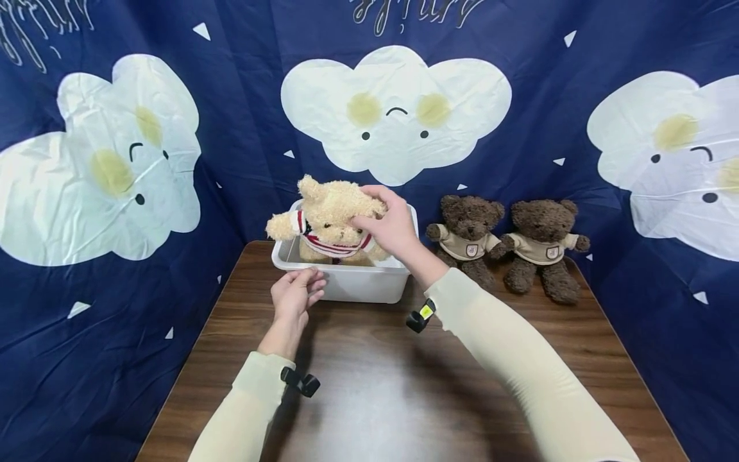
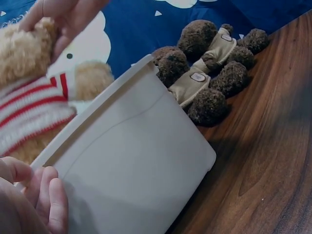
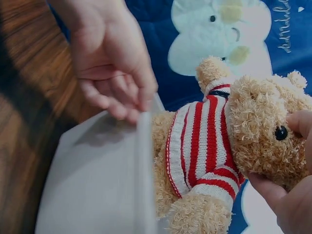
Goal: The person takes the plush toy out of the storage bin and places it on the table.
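A light tan teddy bear in a red-and-white striped sweater sits upright, partly inside a white plastic bin. My right hand grips the bear's head, thumb over the face and fingers behind, as the right wrist view also shows at the head. At the bin's front left rim, my left hand pinches the edge between thumb and fingers. The left wrist view shows those fingers at the rim. The bear's lower body is partly hidden by the bin wall.
Two dark brown teddy bears in beige shirts sit to the right of the bin, side by side. All stand on a brown wooden table. A dark blue cloth with white clouds hangs behind and at both sides.
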Demonstrator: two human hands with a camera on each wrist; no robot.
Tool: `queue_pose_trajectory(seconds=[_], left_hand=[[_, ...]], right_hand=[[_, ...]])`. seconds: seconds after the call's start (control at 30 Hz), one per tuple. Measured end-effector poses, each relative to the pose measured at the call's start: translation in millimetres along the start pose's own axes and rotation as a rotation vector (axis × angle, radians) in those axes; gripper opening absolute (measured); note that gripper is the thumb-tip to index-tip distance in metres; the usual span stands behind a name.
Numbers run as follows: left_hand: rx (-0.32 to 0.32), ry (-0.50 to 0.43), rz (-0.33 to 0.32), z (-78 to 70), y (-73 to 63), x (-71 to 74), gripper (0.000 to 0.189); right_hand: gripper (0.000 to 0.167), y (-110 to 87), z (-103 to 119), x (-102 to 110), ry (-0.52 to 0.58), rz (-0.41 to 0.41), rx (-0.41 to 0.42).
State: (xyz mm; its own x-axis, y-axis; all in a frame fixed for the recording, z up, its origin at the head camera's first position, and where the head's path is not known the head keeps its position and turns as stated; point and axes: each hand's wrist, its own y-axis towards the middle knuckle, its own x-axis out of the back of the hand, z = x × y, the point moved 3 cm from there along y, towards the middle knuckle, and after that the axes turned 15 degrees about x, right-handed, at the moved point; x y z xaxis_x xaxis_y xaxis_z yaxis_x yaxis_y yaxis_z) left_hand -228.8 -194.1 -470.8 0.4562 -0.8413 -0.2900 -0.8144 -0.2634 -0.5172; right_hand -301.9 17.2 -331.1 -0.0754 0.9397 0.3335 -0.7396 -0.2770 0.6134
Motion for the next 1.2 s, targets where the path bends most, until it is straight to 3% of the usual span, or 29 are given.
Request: queue_pose_trajectory(seconds=[0.13, 0.43, 0.83, 0.97, 1.2], left_hand=[[0.007, 0.007, 0.001, 0.1, -0.4, 1.2, 0.017], [0.005, 0.014, -0.004, 1.0, -0.2, 2.2, 0.016], [0.001, -0.011, -0.009, 0.8, 0.7, 0.7, 0.013], [-0.005, -0.013, -0.009, 0.7, 0.1, -0.6, 0.013], [0.010, 0.018, -0.016, 1.2, -0.3, -1.2, 0.017]], right_hand=[[0.055, 2.7, 9.6, 17.0, 0.000, -0.035, 0.019], [0.052, 2.6, 30.2, 58.0, 0.156, -0.131, 0.057], [0.045, 3.9, 61.5, 136.3, 0.229, -0.310, 0.150], [0.043, -0.2, 63.4, 162.6, 0.179, -0.344, 0.163], [0.043, -22.4, 51.0, 198.7, 0.055, -0.370, 0.097]])
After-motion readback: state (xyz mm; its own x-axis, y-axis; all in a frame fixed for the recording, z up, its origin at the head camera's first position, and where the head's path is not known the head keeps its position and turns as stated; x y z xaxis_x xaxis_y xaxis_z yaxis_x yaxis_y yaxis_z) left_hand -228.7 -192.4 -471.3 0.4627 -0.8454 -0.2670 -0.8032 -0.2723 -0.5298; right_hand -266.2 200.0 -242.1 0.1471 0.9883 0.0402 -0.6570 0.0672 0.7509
